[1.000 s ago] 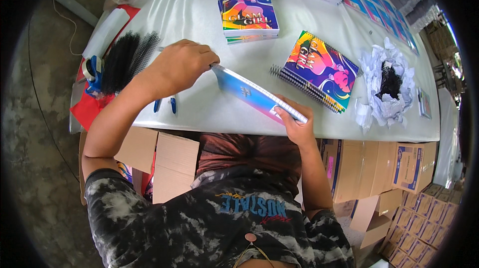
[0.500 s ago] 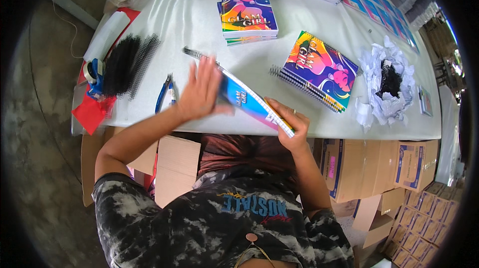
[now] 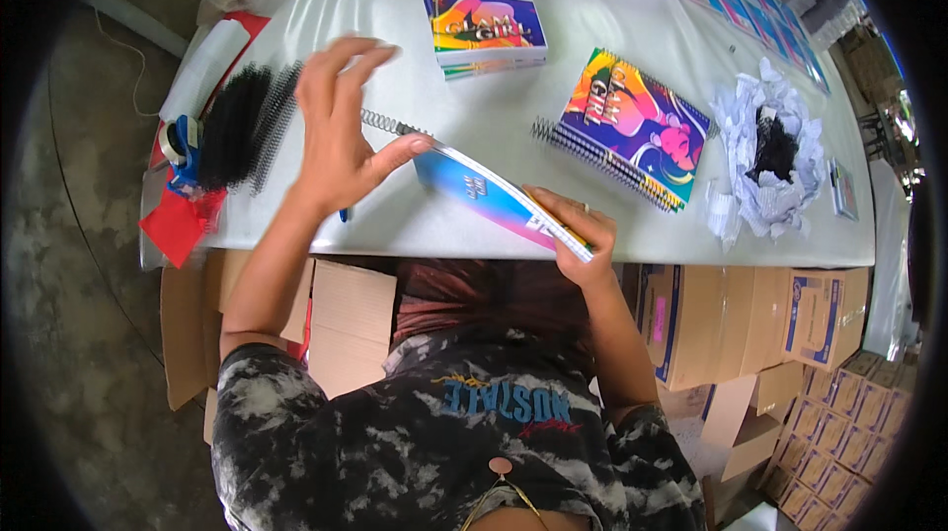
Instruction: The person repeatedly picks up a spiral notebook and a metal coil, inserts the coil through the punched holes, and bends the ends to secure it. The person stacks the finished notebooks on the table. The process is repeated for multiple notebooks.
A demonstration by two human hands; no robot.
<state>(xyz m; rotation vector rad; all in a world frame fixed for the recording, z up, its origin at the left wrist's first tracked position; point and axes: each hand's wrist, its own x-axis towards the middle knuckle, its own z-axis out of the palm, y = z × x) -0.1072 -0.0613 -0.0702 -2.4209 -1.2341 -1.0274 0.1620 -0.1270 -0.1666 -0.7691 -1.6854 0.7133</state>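
Note:
My right hand (image 3: 575, 233) grips the lower right end of a notebook (image 3: 484, 191) with a blue and pink cover, tilted with its edge up. A dark spiral coil (image 3: 383, 122) sticks out past the notebook's upper left end. There my left hand (image 3: 341, 126) is open, fingers raised and apart, its thumb at the notebook's corner; it hides part of the coil. Just right of the notebook lies a pile of coil-bound notebooks (image 3: 637, 126) with colourful covers. Behind it stands a stack of similar notebooks (image 3: 486, 17). A blue handle end (image 3: 344, 215) shows beside my left wrist.
Black plastic coils (image 3: 237, 126) lie at the left beside a blue tape dispenser (image 3: 185, 156) and red material (image 3: 178, 230). Crumpled white paper (image 3: 741, 126) holds a black tangle (image 3: 775, 146) at the right. More notebook stacks line the far edge. Cardboard boxes (image 3: 721, 324) stand below the table.
My left hand has lifted off the coil end and moved left, its fingers now spread upward. The right hand still holds the notebook, nearly in place.

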